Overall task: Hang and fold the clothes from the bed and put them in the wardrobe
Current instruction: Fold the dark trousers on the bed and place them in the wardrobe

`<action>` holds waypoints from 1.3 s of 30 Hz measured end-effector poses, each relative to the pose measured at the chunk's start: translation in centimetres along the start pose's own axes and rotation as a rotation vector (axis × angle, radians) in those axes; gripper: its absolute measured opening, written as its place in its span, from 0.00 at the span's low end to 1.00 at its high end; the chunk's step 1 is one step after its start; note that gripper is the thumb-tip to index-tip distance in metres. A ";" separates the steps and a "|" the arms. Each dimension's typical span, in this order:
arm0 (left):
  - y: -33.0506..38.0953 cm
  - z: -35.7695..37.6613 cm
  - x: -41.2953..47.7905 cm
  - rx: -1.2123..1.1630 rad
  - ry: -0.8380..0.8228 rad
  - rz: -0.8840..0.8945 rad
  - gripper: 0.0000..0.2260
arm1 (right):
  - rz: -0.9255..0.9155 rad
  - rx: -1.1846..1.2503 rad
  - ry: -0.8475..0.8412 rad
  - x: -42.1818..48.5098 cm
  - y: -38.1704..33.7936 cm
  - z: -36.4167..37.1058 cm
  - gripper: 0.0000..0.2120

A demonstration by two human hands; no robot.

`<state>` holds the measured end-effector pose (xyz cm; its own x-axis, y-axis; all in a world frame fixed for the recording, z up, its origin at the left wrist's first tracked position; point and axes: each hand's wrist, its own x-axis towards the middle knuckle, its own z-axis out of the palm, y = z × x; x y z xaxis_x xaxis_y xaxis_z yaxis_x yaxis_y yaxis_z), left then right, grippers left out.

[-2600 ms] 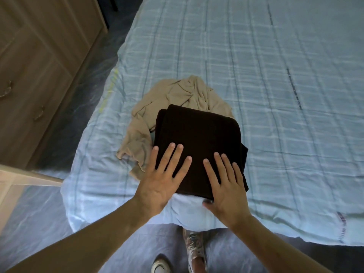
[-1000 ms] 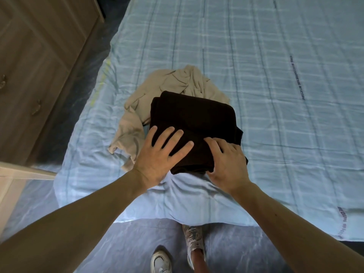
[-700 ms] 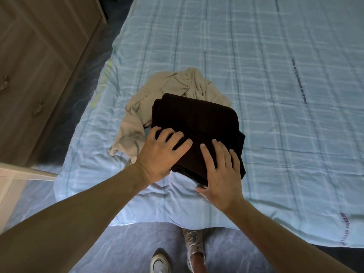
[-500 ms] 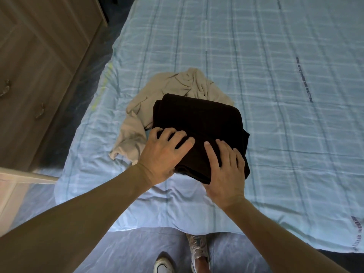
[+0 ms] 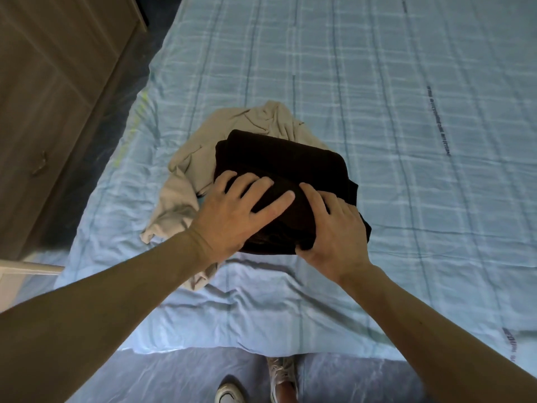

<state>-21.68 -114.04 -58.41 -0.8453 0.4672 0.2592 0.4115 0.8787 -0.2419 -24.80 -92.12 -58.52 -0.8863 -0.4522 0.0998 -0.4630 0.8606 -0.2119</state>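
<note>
- Dark, almost black cloth: the folded garment (image 5: pixel 284 167) lies close to the near edge of the bed (image 5: pixel 406 112), left of its middle. Its far-left part overlaps the crumpled beige garment (image 5: pixel 186 184).
- Your right hand (image 5: pixel 334 231) holds the bundle's near-right corner, with the fingers curled over the top and the thumb hooked under the near edge.
- Your left hand (image 5: pixel 235 216) lies on the near-left part with 4 fingers spread. Its thumb is hidden, so I cannot tell whether it clamps the cloth or only presses it.
- Both hands sit at the near edge. If you lift from there alone, the far layers will probably sag and the fold will open.
- 1 loose flap juts out at the bundle's right side. It is likely to drop first and pull the layers apart on the way to the wardrobe (image 5: pixel 58 97).
- The beige garment touches the bundle and runs under your left wrist. A lift could drag it along and off the near edge to the floor (image 5: pixel 174 379).
- If the left hand only presses, the right carries the whole bundle and it may twist.
</note>
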 end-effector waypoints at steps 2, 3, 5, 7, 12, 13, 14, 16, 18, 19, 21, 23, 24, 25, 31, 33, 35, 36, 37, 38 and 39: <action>-0.7 -1.1 1.4 -0.054 -0.084 -0.030 0.44 | -0.003 -0.024 0.079 -0.4 0.0 -0.4 0.54; -1.1 -1.5 1.9 -0.090 -0.105 -0.065 0.47 | -0.010 -0.058 0.117 -0.8 -0.3 -0.7 0.55; -1.8 -2.3 3.0 -0.140 -0.147 -0.127 0.49 | -0.018 -0.110 0.134 -1.2 -1.0 -0.9 0.61; -2.3 -2.8 4.1 -0.149 -0.200 -0.151 0.48 | -0.005 -0.118 0.107 -0.5 -1.2 -0.7 0.66; -1.4 -3.4 5.4 -0.142 -0.268 -0.165 0.44 | 0.062 -0.037 0.076 1.6 0.5 -1.1 0.58; -1.2 -3.7 5.4 -0.141 -0.268 -0.152 0.44 | 0.058 -0.019 0.064 1.7 0.7 -1.6 0.57; -1.2 -4.2 5.4 -0.142 -0.264 -0.144 0.45 | 0.047 -0.011 0.061 1.8 0.9 -2.2 0.55; -1.5 -5.5 5.5 -0.146 -0.249 -0.155 0.44 | 0.017 -0.014 0.077 2.3 0.9 -3.8 0.52; -1.9 -7.4 5.9 -0.144 -0.232 -0.178 0.44 | -0.013 -0.013 0.108 3.1 0.7 -6.0 0.49; -2.2 -8.5 6.1 -0.142 -0.227 -0.187 0.45 | -0.034 -0.006 0.123 3.6 0.6 -7.1 0.48; -3.0 -11.3 6.1 -0.122 -0.209 -0.210 0.45 | -0.088 0.004 0.143 4.3 -0.1 -9.5 0.46; -4.0 -14.5 5.6 -0.088 -0.188 -0.250 0.45 | -0.146 0.013 0.158 5.0 -1.5 -11.9 0.46; -4.7 -16.3 5.1 -0.069 -0.176 -0.276 0.44 | -0.177 0.026 0.167 5.4 -2.5 -13.2 0.45; -5.4 -18.2 4.5 -0.051 -0.168 -0.302 0.43 | -0.209 0.040 0.173 5.8 -3.7 -14.6 0.45; -8.4 -29.8 -0.7 0.075 -0.153 -0.435 0.38 | -0.395 0.073 0.215 6.5 -12.0 -22.5 0.44; -8.9 -33.6 -2.7 0.111 -0.149 -0.472 0.38 | -0.451 0.084 0.255 5.9 -14.8 -25.1 0.42; -9.0 -37.4 -5.1 0.148 -0.144 -0.513 0.38 | -0.512 0.093 0.300 4.8 -17.7 -27.8 0.41; -8.8 -39.3 -6.3 0.169 -0.139 -0.533 0.38 | -0.540 0.097 0.320 4.0 -19.1 -29.1 0.41; -8.6 -41.1 -7.6 0.192 -0.131 -0.552 0.37 | -0.569 0.099 0.338 3.2 -20.5 -30.4 0.41; -8.3 -43.0 -9.0 0.217 -0.118 -0.574 0.36 | -0.599 0.102 0.356 2.4 -21.9 -31.5 0.41; -7.9 -44.8 -10.5 0.243 -0.104 -0.601 0.36 | -0.632 0.107 0.373 1.6 -23.4 -32.6 0.41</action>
<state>-0.82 -121.45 -17.36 -0.9376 -0.1209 0.3260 -0.2210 0.9311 -0.2903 -15.69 -105.33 -21.75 -0.4040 -0.7278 0.5541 -0.8996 0.4261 -0.0962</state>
